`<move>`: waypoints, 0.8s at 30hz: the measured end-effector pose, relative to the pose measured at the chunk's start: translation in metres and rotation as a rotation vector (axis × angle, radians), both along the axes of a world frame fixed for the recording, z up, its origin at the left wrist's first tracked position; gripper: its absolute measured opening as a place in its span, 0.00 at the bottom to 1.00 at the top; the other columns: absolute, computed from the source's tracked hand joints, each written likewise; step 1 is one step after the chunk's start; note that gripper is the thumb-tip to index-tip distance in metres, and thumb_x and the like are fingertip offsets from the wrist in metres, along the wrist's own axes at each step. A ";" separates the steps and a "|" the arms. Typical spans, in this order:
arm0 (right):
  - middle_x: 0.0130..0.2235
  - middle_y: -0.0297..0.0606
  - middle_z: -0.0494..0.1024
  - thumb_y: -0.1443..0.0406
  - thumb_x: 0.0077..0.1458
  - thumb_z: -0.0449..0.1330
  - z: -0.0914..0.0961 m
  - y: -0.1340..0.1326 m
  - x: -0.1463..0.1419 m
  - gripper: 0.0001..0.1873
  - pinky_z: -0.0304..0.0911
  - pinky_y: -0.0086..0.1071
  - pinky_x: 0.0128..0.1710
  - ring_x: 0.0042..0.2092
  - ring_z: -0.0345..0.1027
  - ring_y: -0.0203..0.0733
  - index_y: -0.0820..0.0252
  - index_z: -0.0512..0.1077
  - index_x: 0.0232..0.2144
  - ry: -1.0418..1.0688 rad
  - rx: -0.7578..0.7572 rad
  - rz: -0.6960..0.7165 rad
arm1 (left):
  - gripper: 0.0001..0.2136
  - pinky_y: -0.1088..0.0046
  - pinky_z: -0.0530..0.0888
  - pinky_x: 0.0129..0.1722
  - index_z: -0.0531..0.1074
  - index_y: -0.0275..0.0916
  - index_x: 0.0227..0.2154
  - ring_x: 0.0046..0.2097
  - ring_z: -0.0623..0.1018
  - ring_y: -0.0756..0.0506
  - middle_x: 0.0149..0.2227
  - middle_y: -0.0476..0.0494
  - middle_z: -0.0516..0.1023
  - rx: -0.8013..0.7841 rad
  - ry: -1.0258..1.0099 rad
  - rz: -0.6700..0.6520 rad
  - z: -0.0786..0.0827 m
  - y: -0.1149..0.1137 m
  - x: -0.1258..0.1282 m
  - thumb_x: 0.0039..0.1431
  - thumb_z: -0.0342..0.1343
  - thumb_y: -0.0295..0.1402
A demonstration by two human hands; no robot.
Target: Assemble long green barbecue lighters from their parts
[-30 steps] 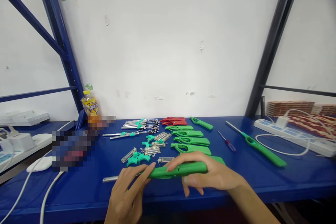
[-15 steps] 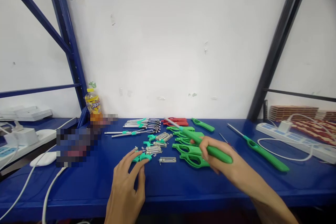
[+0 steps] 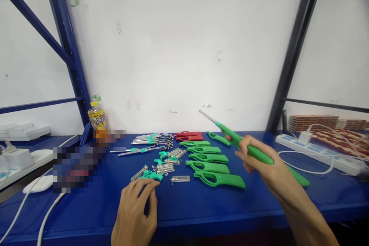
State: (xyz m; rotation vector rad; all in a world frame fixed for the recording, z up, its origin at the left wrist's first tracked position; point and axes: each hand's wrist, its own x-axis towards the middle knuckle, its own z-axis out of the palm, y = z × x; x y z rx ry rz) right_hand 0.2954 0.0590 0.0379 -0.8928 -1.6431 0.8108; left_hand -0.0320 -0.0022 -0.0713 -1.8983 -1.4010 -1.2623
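Note:
My right hand (image 3: 262,159) is wrapped round the green handle of a long-nosed lighter (image 3: 255,153), raised above the table with its metal tube pointing up and left. Loosely bent, with a gap between thumb and fingers, my left hand (image 3: 134,209) rests at the teal triggers (image 3: 155,177) and appears to hold nothing. Small clear fuel tanks (image 3: 165,168) lie just beyond it. Several green lighter handle shells (image 3: 227,180) are lined up between my hands. Partly hidden by my right forearm is another green lighter (image 3: 301,178) on the table.
Metal lighter tubes with wires (image 3: 145,140) and red handle shells (image 3: 188,138) lie at the back of the blue table (image 3: 184,207). A drink bottle (image 3: 98,119) stands back left. Power strips (image 3: 319,153) and white cables flank the work area; a wall rises behind.
My right hand has carried the lighter right and tilted its tube further up, uncovering the green shells. My left hand has drawn back slightly from the teal triggers. The view has shifted a little.

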 end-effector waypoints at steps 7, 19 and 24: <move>0.36 0.35 0.77 0.57 0.50 0.72 0.010 0.020 0.042 0.18 0.53 0.29 0.23 0.23 0.54 0.31 0.55 0.65 0.29 0.109 -0.023 -0.179 | 0.09 0.60 0.70 0.50 0.76 0.43 0.46 0.46 0.77 0.40 0.43 0.45 0.81 -0.035 0.030 0.029 -0.009 0.005 -0.005 0.70 0.53 0.29; 0.38 0.35 0.79 0.56 0.49 0.69 0.004 0.037 0.062 0.18 0.51 0.28 0.22 0.22 0.51 0.29 0.55 0.63 0.29 0.114 0.011 -0.291 | 0.09 0.65 0.71 0.47 0.77 0.43 0.44 0.42 0.80 0.42 0.40 0.48 0.84 -0.008 0.097 0.034 -0.005 0.004 -0.005 0.71 0.52 0.31; 0.25 0.33 0.75 0.50 0.55 0.62 -0.008 0.056 0.097 0.15 0.60 0.34 0.25 0.23 0.64 0.40 0.53 0.74 0.37 -0.266 -0.028 -0.486 | 0.09 0.66 0.71 0.45 0.77 0.42 0.44 0.40 0.81 0.43 0.38 0.49 0.84 0.006 0.123 0.040 -0.004 0.005 -0.003 0.72 0.50 0.32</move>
